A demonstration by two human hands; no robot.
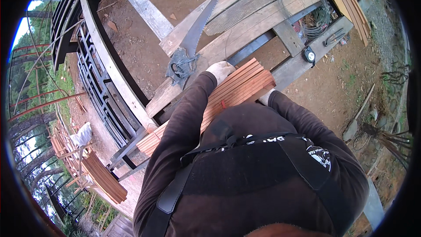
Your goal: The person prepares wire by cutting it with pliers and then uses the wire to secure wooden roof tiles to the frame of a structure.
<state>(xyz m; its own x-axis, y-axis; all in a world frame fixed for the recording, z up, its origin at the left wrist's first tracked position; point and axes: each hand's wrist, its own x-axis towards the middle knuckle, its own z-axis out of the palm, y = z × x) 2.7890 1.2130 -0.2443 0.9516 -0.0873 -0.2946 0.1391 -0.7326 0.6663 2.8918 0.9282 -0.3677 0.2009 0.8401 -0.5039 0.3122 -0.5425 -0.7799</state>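
Observation:
A stack of reddish-brown wooden slats (239,87) lies slantwise in front of my body, its near-left part running under my left forearm. My left hand (220,71), in a pale glove, is closed over the far edge of the stack. At the stack's right end my right hand (266,97), also gloved, grips the near side from below; most of its fingers are hidden by the wood. A small red piece (223,104) sits on the slats. Just beyond my left hand, a handsaw (201,28) with a grey wrapped handle rests on the planks, its blade pointing away.
Long weathered planks (254,26) form a workbench. On its right are a wire coil (318,19), a tape measure (309,55) and some hand tools (334,37). More slats (348,4) lie at the far right. A dark metal frame (98,74) stands left; another slat pile (103,175) lies lower left.

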